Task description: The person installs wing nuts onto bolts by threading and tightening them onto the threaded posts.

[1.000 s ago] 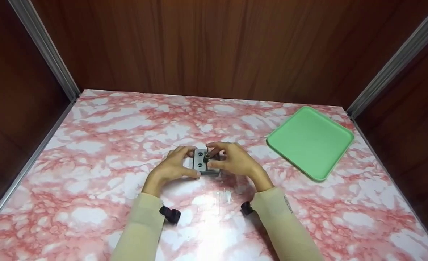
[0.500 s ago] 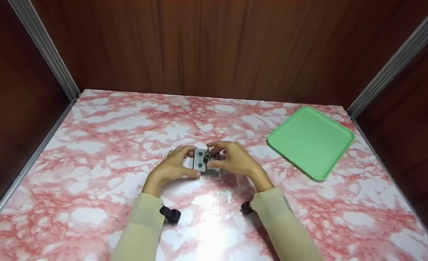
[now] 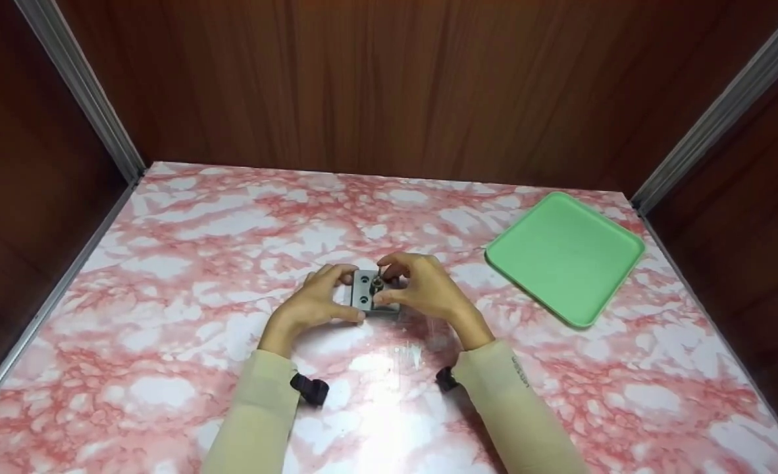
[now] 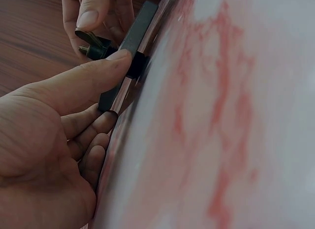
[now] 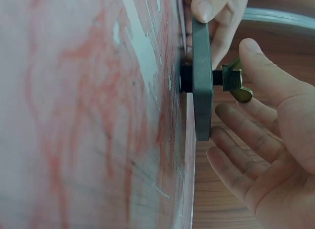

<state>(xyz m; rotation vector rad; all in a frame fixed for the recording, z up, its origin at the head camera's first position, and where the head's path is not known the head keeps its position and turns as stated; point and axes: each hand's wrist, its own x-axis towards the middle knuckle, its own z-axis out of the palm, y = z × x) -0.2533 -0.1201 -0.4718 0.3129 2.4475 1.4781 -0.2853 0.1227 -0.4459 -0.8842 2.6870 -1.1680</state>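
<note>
A grey metal plate [image 3: 364,291] with holes lies between the hands, and my left hand [image 3: 311,305] grips its left end, thumb on the near edge and fingers on the far one. A dark bolt [image 5: 217,78] passes through the plate; its thick black lower end [image 5: 186,79] shows between plate and table. On the bolt sits a brass-coloured wing nut [image 5: 233,80]. My right hand [image 3: 432,289] has thumb and index finger around this wing nut, the thumb [image 5: 252,48] by its upper wing. The other right fingers are spread below, beside the plate.
A green square tray [image 3: 565,258] stands at the right on the red-and-white marbled table [image 3: 198,250]. Brown wood-grain panels [image 3: 363,85] with metal edge strips rise at the back and both sides.
My right thumb and index finger have shifted slightly around the wing nut, and the right wrist has moved a little to the left. My left hand and the plate have stayed in place.
</note>
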